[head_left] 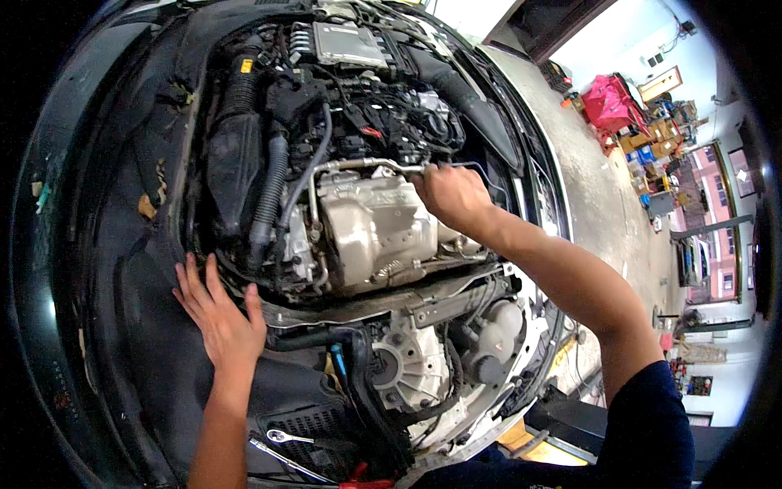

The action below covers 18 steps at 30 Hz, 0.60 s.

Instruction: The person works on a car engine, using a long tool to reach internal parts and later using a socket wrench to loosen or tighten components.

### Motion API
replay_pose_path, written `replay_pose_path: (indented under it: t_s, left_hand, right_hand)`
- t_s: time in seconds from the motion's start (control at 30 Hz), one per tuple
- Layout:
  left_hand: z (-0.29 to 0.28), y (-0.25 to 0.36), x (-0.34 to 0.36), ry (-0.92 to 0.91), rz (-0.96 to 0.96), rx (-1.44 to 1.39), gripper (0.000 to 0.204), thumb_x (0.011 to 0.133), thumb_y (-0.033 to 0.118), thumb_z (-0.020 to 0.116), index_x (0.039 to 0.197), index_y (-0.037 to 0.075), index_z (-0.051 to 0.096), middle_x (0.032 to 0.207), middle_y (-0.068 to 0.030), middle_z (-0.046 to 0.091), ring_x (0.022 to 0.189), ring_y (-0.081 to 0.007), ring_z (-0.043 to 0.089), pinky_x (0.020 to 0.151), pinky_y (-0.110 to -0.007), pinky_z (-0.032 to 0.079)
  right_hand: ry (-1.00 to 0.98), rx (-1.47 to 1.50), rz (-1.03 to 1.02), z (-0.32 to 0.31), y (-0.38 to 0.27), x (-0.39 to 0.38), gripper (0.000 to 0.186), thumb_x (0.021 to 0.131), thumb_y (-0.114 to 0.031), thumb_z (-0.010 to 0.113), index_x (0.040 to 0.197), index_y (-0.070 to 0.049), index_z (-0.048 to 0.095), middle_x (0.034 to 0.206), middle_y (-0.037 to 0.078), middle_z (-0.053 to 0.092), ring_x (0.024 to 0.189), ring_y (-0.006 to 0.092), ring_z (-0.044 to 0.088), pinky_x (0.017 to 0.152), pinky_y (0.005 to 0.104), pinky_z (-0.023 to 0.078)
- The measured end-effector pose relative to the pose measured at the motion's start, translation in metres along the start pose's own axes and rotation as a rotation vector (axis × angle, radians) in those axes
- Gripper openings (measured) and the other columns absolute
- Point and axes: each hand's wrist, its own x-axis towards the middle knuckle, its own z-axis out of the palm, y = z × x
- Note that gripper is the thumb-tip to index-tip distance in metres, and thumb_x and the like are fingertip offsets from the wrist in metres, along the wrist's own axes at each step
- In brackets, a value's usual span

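Observation:
My left hand (221, 322) rests with fingers spread on the black cover (130, 326) along the left side of an open car engine bay. Its fingertips lie beside the bay's rim, close to a ribbed black hose (271, 187). Deep in the bay, my right hand (456, 198) is closed in a fist at the right end of a thin metal pipe (350, 165). Whatever its fingers hold, if anything, is hidden. Just below and left of that fist sits a shiny metal heat shield (379, 224).
A ratchet (287, 437), a long chrome bar (285, 461) and a red-handled tool (366, 482) lie at the near edge. A whitish plastic reservoir (500, 326) stands at the near right. Boxes (656, 138) are stacked in the workshop at far right.

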Motion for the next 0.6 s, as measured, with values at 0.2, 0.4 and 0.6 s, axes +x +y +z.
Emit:
replay_pose_path:
  t_s: [0.2, 0.4, 0.6]
  left_hand:
    - [0.008, 0.002, 0.002, 0.061, 0.038, -0.010, 0.058, 0.089, 0.030, 0.050, 0.135, 0.000, 0.032, 0.143, -0.0226, 0.023, 0.136, -0.0409, 0.014, 0.109, -0.058, 0.013]
    - [0.013, 0.002, -0.002, 0.117, 0.044, 0.035, 0.054, 0.093, 0.031, 0.046, 0.136, 0.002, 0.031, 0.144, -0.0207, 0.024, 0.137, -0.0382, 0.017, 0.111, -0.055, 0.012]
    - [0.013, 0.002, -0.003, 0.154, 0.066, 0.069, 0.052, 0.092, 0.030, 0.047, 0.134, 0.002, 0.034, 0.141, -0.0209, 0.028, 0.136, -0.0375, 0.019, 0.110, -0.056, 0.015]
  right_hand:
    - [0.093, -0.089, -0.075, 0.014, 0.007, -0.009, 0.023, 0.088, -0.023, 0.046, 0.098, -0.002, 0.048, 0.075, 0.018, 0.065, 0.073, 0.0359, 0.065, 0.069, 0.0455, 0.051]
    - [-0.066, 0.142, 0.244, -0.001, -0.013, -0.007, 0.048, 0.090, -0.046, 0.044, 0.087, -0.002, 0.065, 0.090, 0.019, 0.067, 0.088, 0.0344, 0.065, 0.080, 0.0418, 0.050]
    - [0.202, -0.042, -0.295, 0.018, -0.009, 0.000, 0.030, 0.085, -0.028, 0.051, 0.102, -0.004, 0.054, 0.091, 0.017, 0.067, 0.087, 0.0339, 0.064, 0.077, 0.0425, 0.050]
